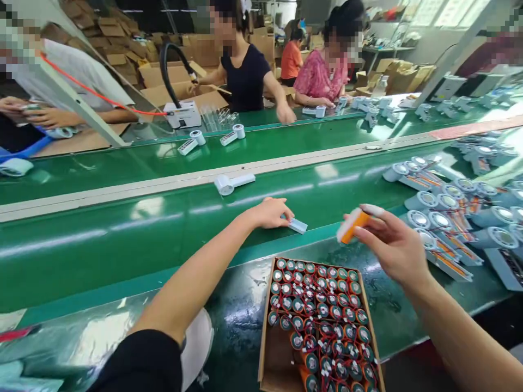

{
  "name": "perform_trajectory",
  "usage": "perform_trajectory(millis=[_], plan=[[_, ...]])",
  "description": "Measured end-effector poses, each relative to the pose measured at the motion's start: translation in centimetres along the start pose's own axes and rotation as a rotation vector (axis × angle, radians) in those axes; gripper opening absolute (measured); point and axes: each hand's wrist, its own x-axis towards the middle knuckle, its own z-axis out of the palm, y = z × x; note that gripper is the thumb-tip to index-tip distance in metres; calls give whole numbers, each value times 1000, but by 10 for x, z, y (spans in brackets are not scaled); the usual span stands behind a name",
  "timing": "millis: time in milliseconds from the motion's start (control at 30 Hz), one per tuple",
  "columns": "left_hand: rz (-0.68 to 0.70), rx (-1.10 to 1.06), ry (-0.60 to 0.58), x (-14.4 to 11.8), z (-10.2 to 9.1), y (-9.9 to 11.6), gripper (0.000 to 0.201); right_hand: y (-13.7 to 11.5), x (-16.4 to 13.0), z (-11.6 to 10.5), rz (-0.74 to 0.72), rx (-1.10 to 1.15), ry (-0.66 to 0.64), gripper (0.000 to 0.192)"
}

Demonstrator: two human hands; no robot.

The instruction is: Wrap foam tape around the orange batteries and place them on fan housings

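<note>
My left hand [270, 212] reaches out over the green conveyor belt [122, 239] and rests on a small white fan unit [297, 225], gripping its near end. My right hand [390, 245] is raised above the bench edge and pinches an orange-and-white battery cell [352, 225] between thumb and fingers. Below both hands stands an open cardboard box [265, 326] packed with several upright wired battery cells [322, 316].
A heap of white fan units [445, 218] with orange parts lies at my right. Another fan unit [232, 183] rides the belt ahead. Across the belts several people work beside a white machine [182, 113] and cardboard cartons [163, 76].
</note>
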Motion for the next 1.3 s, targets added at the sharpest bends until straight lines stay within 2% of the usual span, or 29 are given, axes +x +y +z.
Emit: perform_trajectory(millis=[67,133,200,267,333,467,567,633,767,967,1033,1133,1300], plan=[[-15,-76,51,5,1,-1,18,19,31,29,-24,-137,-162,45],[-84,-110,154,10,6,0,29,35,55,54,-54,-278,-336,40],[-148,-127,244,11,13,1,35,46,66,70,-72,-357,-476,38],[-175,-152,287,11,20,1,36,49,68,77,-85,-404,-559,39],[-182,-181,304,10,23,0,35,44,65,81,-132,-539,-598,39],[-182,-230,325,13,19,1,34,14,59,91,-215,-1012,-687,38],[-143,-274,349,25,14,2,33,-6,63,101,-189,-1222,-735,41],[-117,-307,362,35,13,0,30,-10,67,103,-156,-1293,-718,40],[-107,-358,373,48,12,-1,23,-2,69,101,-88,-1349,-681,39],[-126,-385,398,53,14,0,19,18,74,109,-57,-1323,-763,33],[-135,-393,405,56,16,-1,21,24,74,108,-41,-1300,-777,41],[-136,-409,415,60,17,-1,29,34,71,100,-47,-1240,-761,53],[-131,-399,423,62,16,2,38,44,78,78,-17,-1078,-809,39]])
